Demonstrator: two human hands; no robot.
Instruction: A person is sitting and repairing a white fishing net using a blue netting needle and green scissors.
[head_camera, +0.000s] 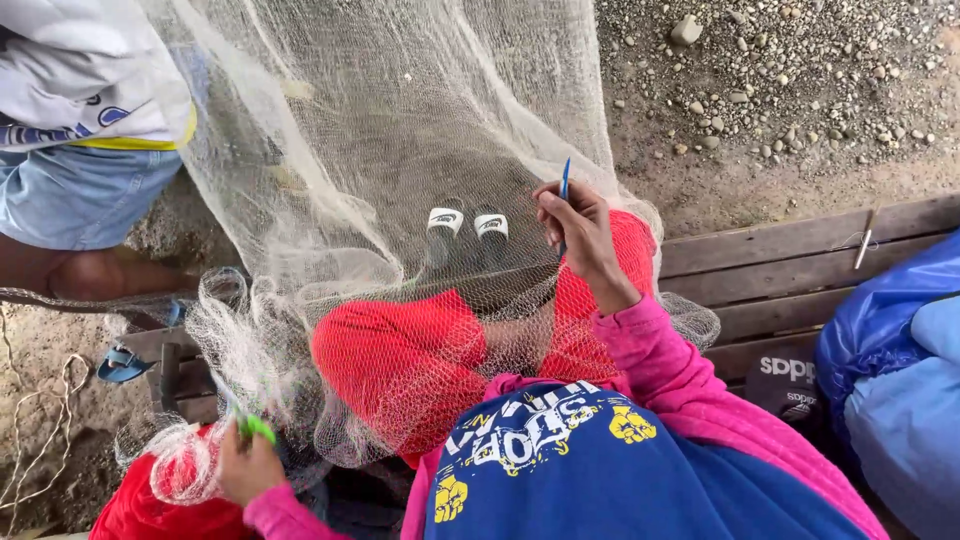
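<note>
Both hands are working a fine, pale fishing net (380, 150) draped over red-clad knees: the right hand (580, 235) is pinching a slim blue netting needle (565, 185) upright, while the left hand (248, 465) is gripping bunched mesh and a small green tool (256, 428). Loose, cobweb-thin mesh is sagging everywhere — the needle could likely snag or tear it. Weathered wooden bench planks (790, 270) are lying alongside, pebbly ground (780, 90) beyond.

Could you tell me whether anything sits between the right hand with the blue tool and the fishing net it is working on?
Nothing visible does. The right hand holds the thin blue tool directly against the fishing net, which drapes over the red-clad lap. The left hand grips bunched net and a green object lower down.
</note>
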